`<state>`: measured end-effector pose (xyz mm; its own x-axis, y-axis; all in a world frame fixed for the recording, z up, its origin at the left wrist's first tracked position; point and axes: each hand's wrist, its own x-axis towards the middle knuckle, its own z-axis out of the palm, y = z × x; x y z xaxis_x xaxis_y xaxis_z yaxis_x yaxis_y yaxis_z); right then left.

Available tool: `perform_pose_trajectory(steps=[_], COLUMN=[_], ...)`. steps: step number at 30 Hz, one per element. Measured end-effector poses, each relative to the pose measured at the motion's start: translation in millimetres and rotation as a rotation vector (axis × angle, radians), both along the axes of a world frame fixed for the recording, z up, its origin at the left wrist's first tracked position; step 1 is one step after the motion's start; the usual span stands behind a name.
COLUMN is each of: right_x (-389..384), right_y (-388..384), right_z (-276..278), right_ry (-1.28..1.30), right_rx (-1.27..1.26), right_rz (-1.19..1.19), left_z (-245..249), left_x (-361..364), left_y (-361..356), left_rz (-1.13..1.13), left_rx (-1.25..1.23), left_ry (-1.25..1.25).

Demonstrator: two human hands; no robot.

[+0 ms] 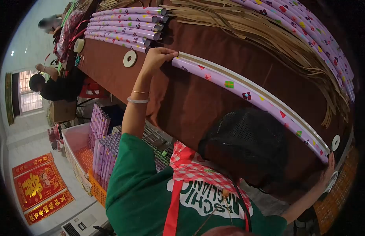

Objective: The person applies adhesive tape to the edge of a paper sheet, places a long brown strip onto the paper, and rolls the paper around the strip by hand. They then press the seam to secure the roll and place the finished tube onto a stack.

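A long lilac tube with a printed pattern of gift boxes lies across the brown cloth. Along its far edge runs a narrow white-and-tan strip. My left hand is closed at the left end, thumb and fingertips pinching the strip's tip. At the opposite end, my right hand has its fingertips up against the strip and tube end; its thumb is mostly hidden. White tape rolls lie near each hand, one by the left and another by the right.
Several lilac tubes lie at the back left, more at the far right. Long brown strips are heaped between them. Crates of tubes stand below the table's left edge. A co-worker in black sits at left.
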<state>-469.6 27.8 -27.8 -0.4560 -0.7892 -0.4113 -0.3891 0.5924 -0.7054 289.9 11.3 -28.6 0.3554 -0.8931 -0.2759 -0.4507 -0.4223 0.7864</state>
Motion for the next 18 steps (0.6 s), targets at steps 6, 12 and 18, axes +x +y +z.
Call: perform_pose_trajectory(steps=[6, 12, 18], right_x=[-46.5, -34.5, -58.7], right_y=[0.3, -1.3, 3.2], right_z=[-27.7, -28.9, -40.3], right_ry=[-0.113, -0.150, -0.099], right_rx=[-0.092, -0.138, -0.168], right_rz=[0.013, -0.066, -0.032], left_z=[5.3, -4.0, -4.7], left_x=[-4.2, -3.1, -1.2], left_y=[0.1, 3.1, 2.7], left_rz=[-0.020, -0.007, 0.019], left_rx=[0.032, -0.077, -0.006], left_ry=[-0.058, -0.010, 0.017])
